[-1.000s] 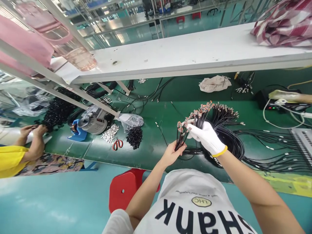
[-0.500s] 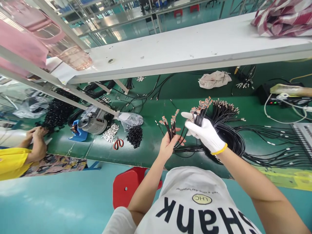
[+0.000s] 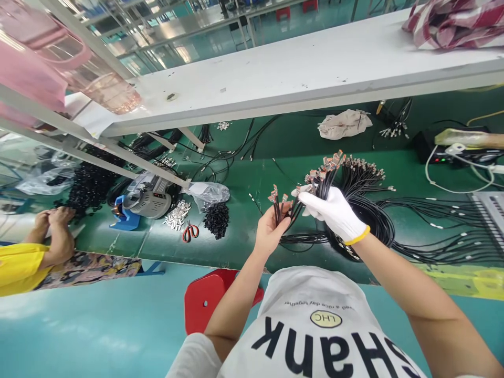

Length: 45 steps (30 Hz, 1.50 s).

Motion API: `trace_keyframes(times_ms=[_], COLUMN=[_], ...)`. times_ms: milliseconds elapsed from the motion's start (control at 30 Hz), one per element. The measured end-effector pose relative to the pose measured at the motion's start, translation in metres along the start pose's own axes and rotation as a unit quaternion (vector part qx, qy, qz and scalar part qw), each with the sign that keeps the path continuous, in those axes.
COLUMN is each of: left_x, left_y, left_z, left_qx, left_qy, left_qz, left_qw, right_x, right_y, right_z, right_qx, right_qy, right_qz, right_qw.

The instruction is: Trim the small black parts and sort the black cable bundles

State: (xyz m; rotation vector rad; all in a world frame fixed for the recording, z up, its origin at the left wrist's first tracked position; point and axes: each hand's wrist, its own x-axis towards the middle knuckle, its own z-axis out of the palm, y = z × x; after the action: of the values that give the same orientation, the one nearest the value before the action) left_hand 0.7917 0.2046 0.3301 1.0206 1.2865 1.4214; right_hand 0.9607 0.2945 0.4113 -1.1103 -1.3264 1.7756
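Note:
My bare left hand [image 3: 271, 229] is closed around a few black cables [image 3: 279, 211] whose orange-and-silver connector ends stick up. My right hand [image 3: 328, 210], in a white glove with a yellow cuff, grips a thicker bunch of black cables [image 3: 323, 185] with similar connectors [image 3: 334, 159]. The gloved thumb and forefinger reach a connector end just beside my left hand's cables. Behind and right of the glove lies a large coil of black cables [image 3: 378, 223] on the green table, with many silver connector ends [image 3: 364, 170].
Left on the table are scissors [image 3: 190, 232], black small parts [image 3: 216, 220], white small parts [image 3: 178, 215] and a grey machine [image 3: 151, 202]. A white shelf [image 3: 252, 89] spans the back. A co-worker's hands [image 3: 55, 218] rest far left. A red stool [image 3: 207, 302] stands below.
My gloved fingers have closed in from a spread pose onto a connector end near my left hand. The left hand's cables sit a little lower, and the view has shifted slightly.

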Motion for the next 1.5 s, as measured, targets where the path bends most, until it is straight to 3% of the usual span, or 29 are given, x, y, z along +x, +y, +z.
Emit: trace_keyframes(times_ms=[167,367,600,900,1033,1233,1500], left_x=[0.008,0.009,0.014,0.021,0.02,0.023,0.018], left_y=[0.012,0.015,0.02,0.027,0.035,0.033,0.044], left_z=[0.006,0.007,-0.007,-0.001,0.003,0.006,0.008], left_qx=[-0.001,-0.016,0.121,0.138,0.176,0.128,0.153], left_qy=[0.042,0.05,0.032,0.011,0.047,0.035,0.031], left_qz=[-0.004,-0.025,0.05,0.085,0.109,0.059,0.037], left_qw=[0.999,0.998,0.991,0.987,0.977,0.989,0.987], right_x=[0.0,0.002,0.002,-0.002,-0.001,0.0,-0.002], right_y=[0.004,0.009,0.011,0.005,0.004,0.003,0.009], right_z=[0.0,0.001,-0.001,-0.001,-0.001,0.001,0.002], right_qx=[0.007,0.019,0.006,0.036,0.028,0.0,-0.017], right_qy=[-0.06,-0.036,-0.065,-0.036,-0.026,-0.076,-0.049], right_qz=[-0.011,-0.022,-0.017,-0.042,-0.028,-0.015,-0.027], right_qw=[0.998,0.999,0.998,0.998,0.999,0.997,0.998])
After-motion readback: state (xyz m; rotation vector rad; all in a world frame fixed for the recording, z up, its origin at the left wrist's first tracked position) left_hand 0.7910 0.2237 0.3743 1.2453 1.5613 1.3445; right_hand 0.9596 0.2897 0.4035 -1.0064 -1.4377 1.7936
